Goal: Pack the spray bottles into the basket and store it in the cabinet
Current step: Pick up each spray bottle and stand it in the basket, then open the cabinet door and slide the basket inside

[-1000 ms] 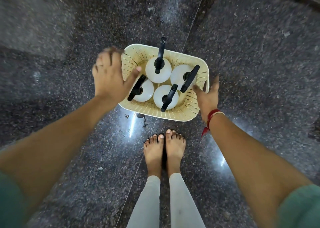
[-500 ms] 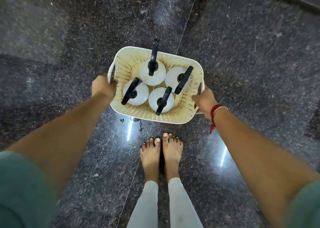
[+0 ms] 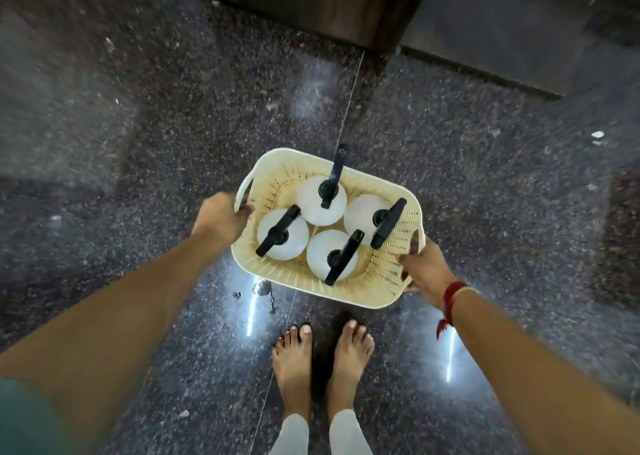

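A cream perforated plastic basket (image 3: pixel 375 290) hangs in the air over the dark speckled floor, in front of my bare feet. Inside it stand several white spray bottles (image 3: pixel 282 235) with black trigger heads, seen from above. My left hand (image 3: pixel 220 217) grips the basket's left handle. My right hand (image 3: pixel 424 267) grips the right handle; a red thread is tied round that wrist.
A dark wooden cabinet base (image 3: pixel 311 1) runs along the top of the view, with a dark stone plinth (image 3: pixel 519 35) to its right. My bare feet (image 3: pixel 323 361) stand just behind the basket. The polished granite floor mirrors ceiling lights.
Both hands closed on the basket's handles and raised it off the floor. The view has tilted forward, bringing the cabinet base into sight at the top.
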The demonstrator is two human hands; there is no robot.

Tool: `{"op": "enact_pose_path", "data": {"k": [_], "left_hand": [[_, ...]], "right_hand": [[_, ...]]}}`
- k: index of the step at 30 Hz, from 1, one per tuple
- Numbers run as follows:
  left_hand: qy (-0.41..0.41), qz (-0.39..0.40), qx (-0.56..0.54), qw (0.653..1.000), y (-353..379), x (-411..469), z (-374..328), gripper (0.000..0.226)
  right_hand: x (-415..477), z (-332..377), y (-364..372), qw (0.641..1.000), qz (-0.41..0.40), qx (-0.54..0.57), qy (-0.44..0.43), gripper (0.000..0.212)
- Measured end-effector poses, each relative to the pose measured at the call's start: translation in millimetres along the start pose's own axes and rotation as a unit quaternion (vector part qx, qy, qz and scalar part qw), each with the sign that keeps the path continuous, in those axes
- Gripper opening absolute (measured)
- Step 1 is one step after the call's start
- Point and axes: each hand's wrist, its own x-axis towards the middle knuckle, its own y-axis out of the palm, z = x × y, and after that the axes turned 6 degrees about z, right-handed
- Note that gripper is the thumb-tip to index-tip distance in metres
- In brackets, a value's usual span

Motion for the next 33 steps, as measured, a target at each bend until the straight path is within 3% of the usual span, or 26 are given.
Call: {"op": "enact_pose_path", "data": {"k": [8, 11, 13, 15, 17, 19, 23, 26, 33], "left_hand": [[0.079, 0.057, 0.068, 0.993, -85, -11, -100, 0.028], [0.108, 0.088, -0.002, 0.990, -128, -21, -144, 0.049], [0.149, 0.033, -0.019, 0.988, -155, -20, -176, 0.061], [0.213, -0.069, 0.083, 0.971, -177, -9, -203, 0.053], [0.271, -0.152, 0.203, 0.929, -190, 7, -230, 0.040], [0.345, -0.199, 0.300, 0.867, -194, 21, -262, 0.045], [0.460, -0.268, 0.523, 0.665, -180, 40, -319, 0.061], [0.448, -0.301, 0.641, 0.546, -163, 49, -361, 0.067], [0.370, -0.319, 0.765, 0.419, -159, 60, -390, 0.074]], "right_hand": [[-51, 66, -62, 0.997, -0.038, 0.067, -0.002, 0.027], [-71, 93, -84, 0.996, -0.040, 0.079, -0.004, 0.024], [-84, 108, -99, 0.995, -0.047, 0.089, -0.012, 0.023], [-90, 118, -111, 0.993, -0.064, 0.097, -0.016, 0.022], [-89, 122, -119, 0.991, -0.075, 0.106, -0.018, 0.020], [-87, 119, -122, 0.988, -0.086, 0.129, -0.014, 0.021], [-82, 108, -114, 0.978, -0.113, 0.177, 0.007, 0.025], [-83, 103, -107, 0.974, -0.119, 0.193, 0.012, 0.028], [-83, 81, -113, 0.965, -0.121, 0.227, 0.061, 0.026]]}}
